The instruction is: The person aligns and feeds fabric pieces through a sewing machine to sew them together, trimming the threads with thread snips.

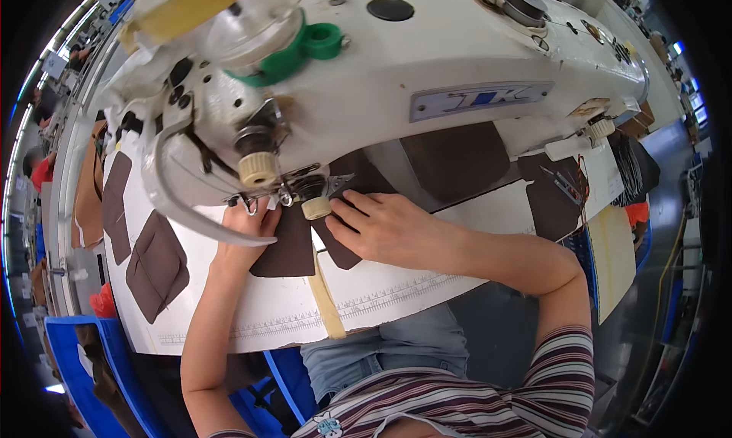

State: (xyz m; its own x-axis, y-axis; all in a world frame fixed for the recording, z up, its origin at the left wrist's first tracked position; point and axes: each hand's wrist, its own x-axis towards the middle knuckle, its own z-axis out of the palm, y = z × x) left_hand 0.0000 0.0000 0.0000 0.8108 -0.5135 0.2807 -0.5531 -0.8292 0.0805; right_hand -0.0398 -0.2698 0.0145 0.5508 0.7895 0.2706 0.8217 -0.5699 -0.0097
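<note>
So, my right hand point(390, 231) lies with fingers slightly apart on the right brown piece point(336, 254), below the sewing machine point(358, 76); my left hand point(246, 221) is at the left brown piece point(284, 249), fingertips partly hidden, so I cannot tell whether they pinch.

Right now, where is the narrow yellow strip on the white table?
In the head view, the yellow strip lies slightly left of centre on the white table, running from the brown pieces across the ruler scale to the front edge.
</note>
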